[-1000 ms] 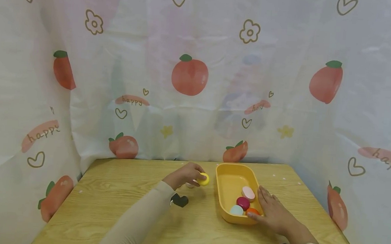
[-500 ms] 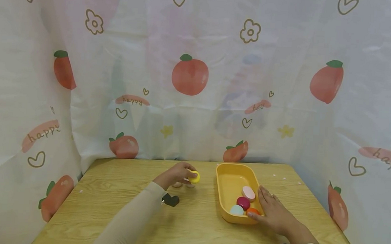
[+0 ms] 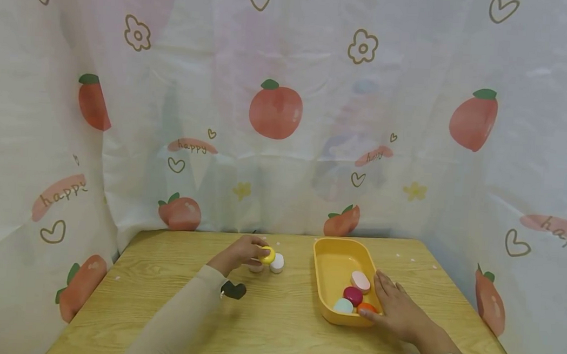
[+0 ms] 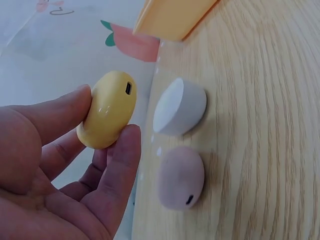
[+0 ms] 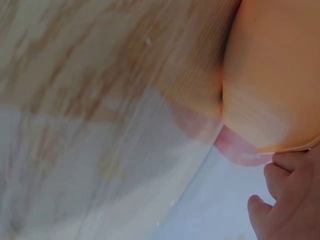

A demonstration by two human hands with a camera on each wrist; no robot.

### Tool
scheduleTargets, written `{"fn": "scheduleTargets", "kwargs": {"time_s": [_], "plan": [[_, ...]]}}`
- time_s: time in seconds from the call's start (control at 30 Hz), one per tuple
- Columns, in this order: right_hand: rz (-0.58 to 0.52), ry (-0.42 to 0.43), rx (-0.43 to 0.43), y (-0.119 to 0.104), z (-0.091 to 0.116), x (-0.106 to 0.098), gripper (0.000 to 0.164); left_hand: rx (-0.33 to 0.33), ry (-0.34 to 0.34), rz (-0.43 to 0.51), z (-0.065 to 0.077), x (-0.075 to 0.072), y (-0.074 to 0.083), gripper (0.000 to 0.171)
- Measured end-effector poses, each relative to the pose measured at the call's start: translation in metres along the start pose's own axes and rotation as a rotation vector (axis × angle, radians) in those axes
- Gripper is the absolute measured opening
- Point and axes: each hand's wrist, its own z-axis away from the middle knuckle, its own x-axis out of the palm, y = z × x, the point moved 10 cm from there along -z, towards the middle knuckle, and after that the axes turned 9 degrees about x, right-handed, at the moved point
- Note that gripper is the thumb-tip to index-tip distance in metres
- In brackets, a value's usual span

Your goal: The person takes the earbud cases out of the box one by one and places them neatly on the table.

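Observation:
In the left wrist view, my left hand [image 4: 75, 170] pinches a small rounded yellow case [image 4: 111, 107] between thumb and fingers, with a dark port-like slot facing out. It is held above the table, beside a white rounded case [image 3: 276, 263] and a pale pink-beige one [image 4: 181, 178] that stand on the wood. My right hand [image 3: 399, 307] rests along the right side of the yellow-orange tray [image 3: 323, 287], its fingers straight along the wall and its thumb over the near corner. Inside the tray lie a pink piece [image 3: 360, 282], a magenta one [image 3: 353, 296], a mint one [image 3: 343, 306] and an orange one [image 3: 366, 309], partly covered by the thumb.
The wooden table [image 3: 274, 333] ends at the back against a white curtain [image 3: 302, 189] printed with fruit, which also closes off both sides. Small white specks lie near the table's back right corner. A dark strap piece [image 3: 234, 289] hangs below the left wrist.
My left hand has moved leftward with the yellow case, from near the tray to over the pale pink-beige case, and the white case is more uncovered. My right hand stays on the tray.

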Motion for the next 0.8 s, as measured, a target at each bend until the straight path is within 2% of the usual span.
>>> {"fn": "scheduleTargets", "kwargs": {"time_s": [0.17, 0.53, 0.8], "plan": [[0.024, 0.008, -0.014, -0.002, 0.000, -0.001, 0.092, -0.006, 0.009, 0.000, 0.005, -0.014, -0.007, 0.036], [0.077, 0.012, -0.035, -0.005, 0.002, -0.002, 0.093, -0.016, 0.086, -0.005, 0.014, -0.045, -0.024, 0.030], [0.137, 0.042, -0.066, -0.010, 0.004, -0.006, 0.093, -0.052, 0.129, 0.015, 0.022, -0.066, -0.041, 0.032]]}}
